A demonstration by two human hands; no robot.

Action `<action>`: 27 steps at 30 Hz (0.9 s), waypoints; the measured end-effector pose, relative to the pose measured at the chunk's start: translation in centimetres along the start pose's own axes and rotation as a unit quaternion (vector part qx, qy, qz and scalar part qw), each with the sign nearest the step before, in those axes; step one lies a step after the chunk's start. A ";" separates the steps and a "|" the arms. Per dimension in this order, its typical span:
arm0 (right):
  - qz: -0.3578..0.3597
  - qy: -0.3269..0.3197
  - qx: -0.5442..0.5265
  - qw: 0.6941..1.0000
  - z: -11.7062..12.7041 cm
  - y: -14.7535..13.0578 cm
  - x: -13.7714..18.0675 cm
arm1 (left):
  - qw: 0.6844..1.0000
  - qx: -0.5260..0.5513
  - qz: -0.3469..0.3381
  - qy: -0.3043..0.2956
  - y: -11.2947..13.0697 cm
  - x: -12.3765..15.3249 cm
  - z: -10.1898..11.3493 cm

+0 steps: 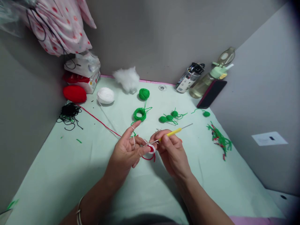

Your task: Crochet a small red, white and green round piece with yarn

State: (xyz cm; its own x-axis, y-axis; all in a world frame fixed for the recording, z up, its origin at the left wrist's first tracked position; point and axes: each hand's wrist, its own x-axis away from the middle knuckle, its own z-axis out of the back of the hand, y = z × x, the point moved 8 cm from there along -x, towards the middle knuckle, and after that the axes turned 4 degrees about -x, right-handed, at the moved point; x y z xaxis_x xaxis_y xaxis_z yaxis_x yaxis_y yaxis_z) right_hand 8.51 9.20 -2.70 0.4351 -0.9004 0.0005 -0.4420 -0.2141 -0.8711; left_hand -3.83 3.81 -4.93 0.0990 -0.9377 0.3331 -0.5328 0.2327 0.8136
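Observation:
My left hand [127, 150] pinches a small red and white crochet piece [152, 149] between thumb and fingers, index finger raised with yarn looped over it. My right hand [170, 147] grips a yellow-handled crochet hook [174, 132], its metal tip at the piece. Red yarn [100, 122] runs from the piece back left to a red yarn ball [74, 93]. A white strand leads toward the white yarn ball [105, 95].
On the pale green cloth [58, 168] lie a green yarn ball [144, 93], a green yarn coil [140, 114], small green crocheted balls [168, 117], black yarn [69, 113], yarn scraps [220, 140], white stuffing [126, 78], a pen cup [188, 79], a bottle [206, 82] and a phone [211, 93].

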 end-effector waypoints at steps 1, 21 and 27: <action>0.014 -0.006 0.014 1.000 0.0 -0.2 0.0 | 1.000 0.002 0.001 -0.003 -0.1 0.0 0.0; 0.036 0.001 0.013 0.999 0.0 -0.9 0.0 | 1.000 -0.003 -0.012 0.023 0.3 0.2 0.4; 0.175 -0.008 0.191 0.966 -0.5 -3.0 1.6 | 0.996 -0.052 -0.059 0.051 0.5 0.4 0.9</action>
State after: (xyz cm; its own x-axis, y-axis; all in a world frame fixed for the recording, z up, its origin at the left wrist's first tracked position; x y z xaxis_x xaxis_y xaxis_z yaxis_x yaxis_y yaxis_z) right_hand 10.14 8.18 0.21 0.3243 -0.8856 -0.3325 -0.2432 0.2616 -0.9340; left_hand -4.79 3.29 -4.84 0.2435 -0.9302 0.2748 -0.4231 0.1531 0.8931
